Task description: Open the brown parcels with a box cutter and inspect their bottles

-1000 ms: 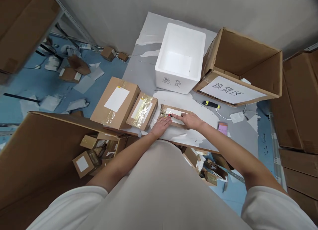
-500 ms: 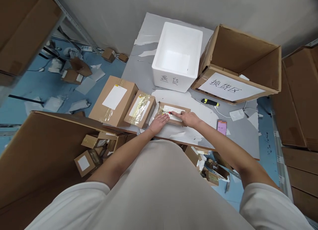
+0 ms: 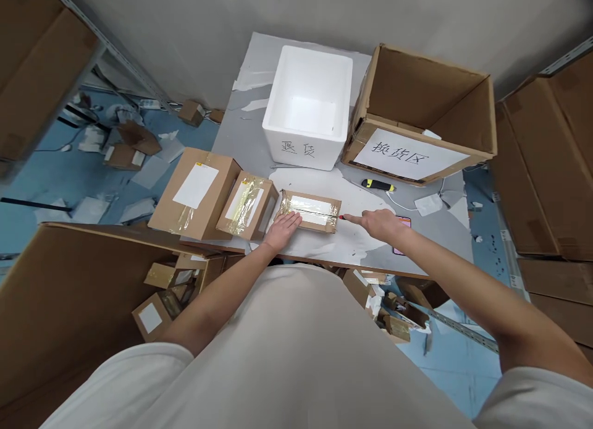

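A small taped cardboard box with a white label lies on the table, and a dark slit-like line runs lengthwise across its top. My left hand rests on the box's left end, fingers stretched out and holding nothing. Just past the box's right end, my right hand is closed around a small cutter. Only the cutter's red tip shows; the rest is hidden in my fingers. The index finger points along it toward the box.
Two taped boxes, a larger box and a smaller box, stand at left. Behind are a white foam bin and a big open carton. A black-and-yellow utility knife and a phone, partly covered, lie at right.
My right hand has moved right with the cutter, from the middle of the box to past its right end. A dark line now shows along the top. My left hand stays on the box.
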A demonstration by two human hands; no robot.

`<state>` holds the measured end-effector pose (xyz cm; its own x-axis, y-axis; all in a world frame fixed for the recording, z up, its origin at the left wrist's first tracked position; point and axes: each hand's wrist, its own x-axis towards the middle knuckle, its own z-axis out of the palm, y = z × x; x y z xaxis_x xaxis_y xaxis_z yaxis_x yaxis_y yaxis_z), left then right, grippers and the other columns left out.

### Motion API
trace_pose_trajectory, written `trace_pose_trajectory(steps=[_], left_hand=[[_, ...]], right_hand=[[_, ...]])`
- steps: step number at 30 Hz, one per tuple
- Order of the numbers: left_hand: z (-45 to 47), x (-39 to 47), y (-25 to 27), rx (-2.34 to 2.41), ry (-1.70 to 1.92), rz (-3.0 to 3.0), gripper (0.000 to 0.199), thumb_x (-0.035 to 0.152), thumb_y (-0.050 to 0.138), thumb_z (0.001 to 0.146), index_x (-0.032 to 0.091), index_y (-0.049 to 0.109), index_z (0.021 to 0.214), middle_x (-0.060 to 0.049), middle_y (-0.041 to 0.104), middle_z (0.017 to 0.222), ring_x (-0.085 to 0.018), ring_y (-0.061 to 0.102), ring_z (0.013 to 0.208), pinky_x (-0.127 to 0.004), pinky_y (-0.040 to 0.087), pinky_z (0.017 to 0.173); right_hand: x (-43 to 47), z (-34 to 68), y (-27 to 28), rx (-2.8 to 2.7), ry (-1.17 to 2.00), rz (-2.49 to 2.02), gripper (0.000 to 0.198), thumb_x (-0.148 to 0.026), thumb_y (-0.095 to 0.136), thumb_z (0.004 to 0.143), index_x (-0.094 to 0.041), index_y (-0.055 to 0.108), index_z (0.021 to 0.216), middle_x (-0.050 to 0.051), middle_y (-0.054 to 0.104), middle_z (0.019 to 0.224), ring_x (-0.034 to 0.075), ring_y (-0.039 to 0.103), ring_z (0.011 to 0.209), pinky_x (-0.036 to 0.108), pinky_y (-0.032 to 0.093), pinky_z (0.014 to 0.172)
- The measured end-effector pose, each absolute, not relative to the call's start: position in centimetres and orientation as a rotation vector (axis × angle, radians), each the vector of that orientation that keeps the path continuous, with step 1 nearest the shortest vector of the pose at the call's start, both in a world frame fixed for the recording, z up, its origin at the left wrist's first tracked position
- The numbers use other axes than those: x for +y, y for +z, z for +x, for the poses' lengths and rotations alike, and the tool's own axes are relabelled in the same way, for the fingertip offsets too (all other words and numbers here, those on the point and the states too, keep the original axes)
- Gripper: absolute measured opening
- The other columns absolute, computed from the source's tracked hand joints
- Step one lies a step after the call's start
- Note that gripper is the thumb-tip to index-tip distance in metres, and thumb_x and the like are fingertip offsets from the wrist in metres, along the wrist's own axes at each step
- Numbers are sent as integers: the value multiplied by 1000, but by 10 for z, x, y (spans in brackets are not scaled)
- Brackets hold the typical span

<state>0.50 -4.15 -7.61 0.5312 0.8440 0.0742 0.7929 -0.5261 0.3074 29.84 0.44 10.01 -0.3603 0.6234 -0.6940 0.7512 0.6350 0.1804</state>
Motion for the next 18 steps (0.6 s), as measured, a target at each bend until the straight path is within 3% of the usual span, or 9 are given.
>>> trace_pose_trajectory(steps=[6,9,11,14,18], left_hand=[[9,-43,-66,1400,252,2525,55,0,35,82,17,54,131,-9,56,135,-21,45,132,-41,38,108],[11,-44,-51,1393,246,2525,46,9,38,87,19,55,129,-10,57,133,-23,49,129,-42,39,105],[13,-40,-39,1389,245,2525,41,24,47,89,20,54,130,-12,57,132,-27,50,127,-44,37,106],[17,-23,-22,1376,202,2541,73,47,67,75,17,45,137,-18,47,141,-34,39,134,-49,27,112],[21,10,-15,1390,39,2535,120,68,74,54,11,26,147,-23,21,154,-42,13,143,-60,8,114]], right_hand=[[-26,354,92,2178,-333,1282,77,-4,37,85,-43,18,148,9,65,98,21,66,74,29,42,65],[-48,378,70,2298,-711,1654,62,-18,39,89,-36,27,148,8,67,101,22,64,80,31,46,67],[-64,378,48,2227,-1123,2006,58,-31,41,91,-30,30,148,7,67,99,18,63,73,30,48,63],[-84,357,13,1862,-1764,2410,68,-47,45,88,-27,25,150,2,64,85,11,52,47,26,45,45],[-98,325,-12,1541,-2273,2532,80,-57,55,80,-27,26,149,-3,57,77,7,45,41,21,39,35]])
